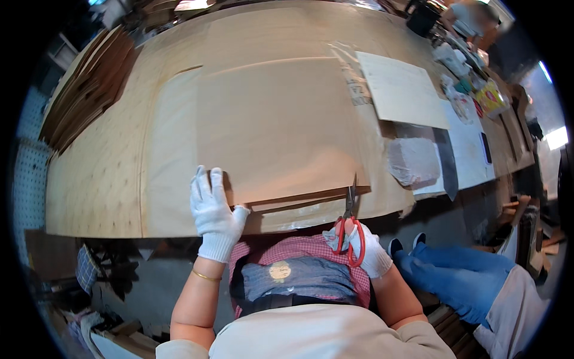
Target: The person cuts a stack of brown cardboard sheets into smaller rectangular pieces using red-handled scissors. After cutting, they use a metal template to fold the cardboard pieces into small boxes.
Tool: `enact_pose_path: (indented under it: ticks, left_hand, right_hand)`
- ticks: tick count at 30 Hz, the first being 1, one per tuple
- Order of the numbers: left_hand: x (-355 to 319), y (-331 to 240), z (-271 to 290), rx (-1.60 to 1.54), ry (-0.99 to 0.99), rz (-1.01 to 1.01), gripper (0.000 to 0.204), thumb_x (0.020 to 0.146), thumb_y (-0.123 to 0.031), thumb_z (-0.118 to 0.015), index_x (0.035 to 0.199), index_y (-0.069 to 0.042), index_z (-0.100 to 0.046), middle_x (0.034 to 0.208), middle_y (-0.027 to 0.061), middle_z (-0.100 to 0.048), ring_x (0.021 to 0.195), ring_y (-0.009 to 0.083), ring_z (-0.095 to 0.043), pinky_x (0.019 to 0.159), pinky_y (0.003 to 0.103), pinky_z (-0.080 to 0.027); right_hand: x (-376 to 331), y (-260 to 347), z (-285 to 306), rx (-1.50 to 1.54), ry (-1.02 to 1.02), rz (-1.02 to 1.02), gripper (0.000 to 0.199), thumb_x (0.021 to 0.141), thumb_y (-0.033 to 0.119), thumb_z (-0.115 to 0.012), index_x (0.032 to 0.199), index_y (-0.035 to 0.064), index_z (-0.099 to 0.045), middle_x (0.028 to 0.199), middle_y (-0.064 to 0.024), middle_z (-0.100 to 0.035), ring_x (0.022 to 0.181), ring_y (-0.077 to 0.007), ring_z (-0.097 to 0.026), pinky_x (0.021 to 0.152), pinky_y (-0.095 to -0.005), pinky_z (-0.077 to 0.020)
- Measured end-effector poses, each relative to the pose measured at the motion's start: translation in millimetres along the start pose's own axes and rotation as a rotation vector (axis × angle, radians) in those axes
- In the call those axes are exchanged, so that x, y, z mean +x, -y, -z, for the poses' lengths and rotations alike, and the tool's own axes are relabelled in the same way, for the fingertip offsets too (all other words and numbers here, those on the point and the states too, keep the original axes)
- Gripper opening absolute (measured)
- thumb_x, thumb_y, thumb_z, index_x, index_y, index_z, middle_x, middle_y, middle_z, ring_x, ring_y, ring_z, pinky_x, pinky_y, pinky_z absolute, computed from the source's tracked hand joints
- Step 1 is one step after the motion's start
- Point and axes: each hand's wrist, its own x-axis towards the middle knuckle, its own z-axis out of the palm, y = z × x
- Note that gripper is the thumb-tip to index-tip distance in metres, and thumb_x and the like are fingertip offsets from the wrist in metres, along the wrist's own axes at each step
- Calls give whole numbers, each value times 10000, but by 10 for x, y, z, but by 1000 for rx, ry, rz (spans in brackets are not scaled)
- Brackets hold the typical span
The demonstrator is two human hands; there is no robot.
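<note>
A large sheet of brown paper [275, 125] lies on the wooden table in front of me, its near edge slightly raised with a dark gap below it. My left hand [216, 206], in a white knitted glove, rests on the sheet's near left corner with the fingers stretched out and the thumb apart. My right hand [368, 251], gloved too but with some bare fingertips showing, is closed round the red handles of a pair of scissors [351, 206]. The blades point away from me and reach the sheet's near right corner. Whether they cut into the paper I cannot tell.
A stack of brown boards [89, 90] stands at the table's far left. To the right lie a pale board [400, 90], a plastic-wrapped block [414, 161] and a phone [485, 148]. Another person's jeans-clad legs [460, 272] are close on my right; one more person sits at the far right.
</note>
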Motion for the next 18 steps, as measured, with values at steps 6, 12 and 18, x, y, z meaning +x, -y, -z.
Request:
enact_pose_path:
  ticks: [6,12,18]
  left_hand:
    - [-165,586,-58,-321,106,-37,707,698,-53,-742,1374,-45,-535,1414,217,-553,1260,396,-546,1065,464,-446]
    - [-108,616,-77,-403,89,-73,627,692,-37,-736,1302,-71,-593,1390,205,-582,1222,375,-583,1039,453,-467]
    - [4,455,233,-212,-7,-151,553,671,-11,-722,1219,-39,-658,1268,174,-666,1119,376,-638,988,434,-510]
  right_hand:
    - [95,125,-1057,16,387,-199,463,1041,495,-502,808,98,-550,697,-28,-539,617,-160,-557,599,-324,-501]
    - [493,-113,-1822,-24,352,-471,354,1001,422,-621,863,102,-558,765,-29,-572,732,-185,-605,725,-404,-566]
    - [206,409,-2013,-239,205,-563,291,991,363,-655,990,78,-599,854,-57,-622,740,-208,-644,647,-418,-569]
